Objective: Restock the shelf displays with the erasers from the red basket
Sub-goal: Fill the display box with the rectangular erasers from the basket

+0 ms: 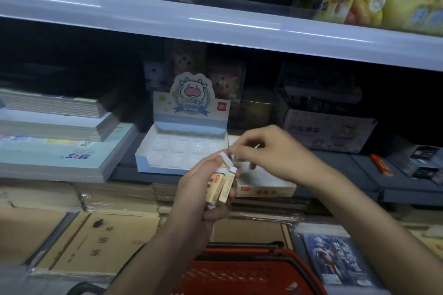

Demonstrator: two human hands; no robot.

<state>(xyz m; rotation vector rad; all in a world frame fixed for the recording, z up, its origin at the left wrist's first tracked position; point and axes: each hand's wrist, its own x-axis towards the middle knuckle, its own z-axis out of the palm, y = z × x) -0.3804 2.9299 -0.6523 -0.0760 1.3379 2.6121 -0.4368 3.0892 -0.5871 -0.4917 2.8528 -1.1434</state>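
Inspector: Several erasers [226, 183] stand bunched in your left hand [196, 191], fingers curled round them, in front of the shelf [143, 173].

Operator: And my right?

Inspector: Your right hand [271, 151] pinches the white top of one eraser in that bunch. Just behind lies the yellow display box [263, 190], and left of it the blue cow display box [182, 151]. The red basket [239, 270] sits below your wrists.

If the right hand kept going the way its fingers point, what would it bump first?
Probably the erasers gripped in the left hand; the fingertips of the right hand look to be right at one's white end.
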